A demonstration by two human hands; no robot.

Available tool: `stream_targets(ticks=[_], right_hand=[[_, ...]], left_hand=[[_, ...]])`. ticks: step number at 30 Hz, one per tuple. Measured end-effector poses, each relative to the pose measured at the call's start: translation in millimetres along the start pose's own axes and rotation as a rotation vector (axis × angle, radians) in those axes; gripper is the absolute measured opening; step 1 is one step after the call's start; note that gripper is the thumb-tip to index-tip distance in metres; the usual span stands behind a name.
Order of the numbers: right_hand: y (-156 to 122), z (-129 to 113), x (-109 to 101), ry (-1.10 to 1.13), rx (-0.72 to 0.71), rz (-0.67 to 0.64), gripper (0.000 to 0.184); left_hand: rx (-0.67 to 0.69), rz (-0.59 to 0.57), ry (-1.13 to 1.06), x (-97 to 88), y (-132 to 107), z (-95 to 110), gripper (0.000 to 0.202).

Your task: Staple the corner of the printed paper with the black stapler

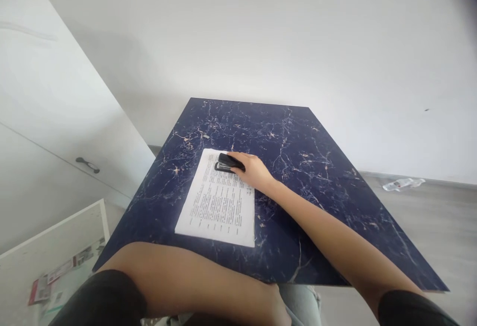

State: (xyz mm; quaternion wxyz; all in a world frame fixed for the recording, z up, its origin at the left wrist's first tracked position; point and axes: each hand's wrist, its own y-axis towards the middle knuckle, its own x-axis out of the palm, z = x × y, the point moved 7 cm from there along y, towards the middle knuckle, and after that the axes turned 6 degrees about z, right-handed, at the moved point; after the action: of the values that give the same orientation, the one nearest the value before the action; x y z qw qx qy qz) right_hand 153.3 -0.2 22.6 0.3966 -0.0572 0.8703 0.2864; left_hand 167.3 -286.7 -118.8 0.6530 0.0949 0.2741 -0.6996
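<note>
My right hand (256,171) is closed around a black stapler (228,160), fingers on its far side and thumb on the near side. The stapler lies over the upper part of a printed sheet of paper (214,211), its free end pointing left. Whether it touches the sheet or hovers just above it, I cannot tell. Dense lines of text cover the white page, possibly a stack. My left forearm crosses low in front of me, and my left hand (278,308) is by the near table edge above my lap, its fingers hidden.
Beneath the paper is a dark blue marbled table (283,137), its far edge near a white wall (261,33). A white cabinet (55,92) with a dark handle stands left. Low at left is a white-framed box (102,216) with packets; a clear plastic bottle (403,184) lies on the floor.
</note>
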Motion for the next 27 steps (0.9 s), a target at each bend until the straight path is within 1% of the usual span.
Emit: stream_targets(ticks=[1,2,3,4,5,6,7,8,9,10,11,12,13,14,15,16,17,18,19,21,22,24,27], right_hand=[[-2,8,-8,0.008,0.023,0.018,0.052],[-4,16,-17,0.028,0.044,0.033,0.051],[-6,23,-26,0.054,0.066,0.052,0.050],[-8,29,-37,0.078,0.092,0.080,0.049],[-10,37,-50,0.095,0.130,0.119,0.048],[-13,46,-64,0.099,0.179,0.161,0.049],[-16,55,-81,0.087,0.234,0.207,0.050],[-21,65,-99,0.060,0.291,0.257,0.051],[-27,75,-117,0.023,0.337,0.300,0.052],[-34,84,-135,-0.021,0.364,0.344,0.052],[-41,92,-151,-0.061,0.372,0.383,0.050],[-48,100,-163,-0.091,0.373,0.403,0.048],[-55,107,-173,-0.113,0.373,0.411,0.046],[-61,113,-178,-0.127,0.373,0.404,0.044],[-67,117,-180,-0.135,0.375,0.386,0.043],[-72,121,-180,-0.141,0.377,0.364,0.043],[-76,122,-178,-0.146,0.375,0.341,0.043],[-78,122,-175,-0.152,0.369,0.318,0.043],[-80,121,-172,-0.157,0.358,0.296,0.043],[-80,115,-163,-0.164,0.319,0.250,0.042],[-80,112,-159,-0.166,0.296,0.227,0.042],[-79,108,-150,-0.166,0.254,0.183,0.043],[-80,108,-139,-0.157,0.205,0.143,0.043]], left_hand=[[0.089,-0.089,0.104,0.6,2,12,0.050],[0.189,-0.135,0.200,-3.0,1,26,0.053],[0.282,-0.143,0.267,-10.3,-1,41,0.051],[0.345,-0.129,0.306,-20.8,-4,56,0.048],[0.381,-0.101,0.336,-34.0,-8,69,0.041],[0.415,-0.018,0.383,-52.3,-12,81,0.032],[0.465,0.101,0.435,-74.8,-19,93,0.022],[0.477,0.266,0.478,-103.0,-26,99,0.014],[0.466,0.352,0.495,-129.1,-33,99,0.011],[0.449,0.436,0.507,-157.2,-42,94,0.010],[0.408,0.609,0.522,-192.2,-53,84,0.015],[0.363,0.784,0.514,-227.1,-67,69,0.023],[0.296,0.962,0.499,-260.3,-82,49,0.032],[0.198,1.120,0.503,-289.0,-98,27,0.036],[0.090,1.236,0.540,-311.5,-113,4,0.038],[-0.040,1.292,0.585,-327.7,-123,-19,0.039],[-0.111,1.293,0.651,-337.1,-129,-36,0.038],[-0.175,1.250,0.711,-341.5,-131,-51,0.036],[-0.236,1.206,0.747,-342.8,-131,-64,0.035],[-0.335,1.117,0.766,-338.7,-127,-83,0.041],[-0.376,1.082,0.760,-335.2,-124,-88,0.045],[-0.427,1.034,0.756,-328.7,-118,-94,0.047],[-0.464,1.045,0.801,-324.2,-112,-92,0.045]])
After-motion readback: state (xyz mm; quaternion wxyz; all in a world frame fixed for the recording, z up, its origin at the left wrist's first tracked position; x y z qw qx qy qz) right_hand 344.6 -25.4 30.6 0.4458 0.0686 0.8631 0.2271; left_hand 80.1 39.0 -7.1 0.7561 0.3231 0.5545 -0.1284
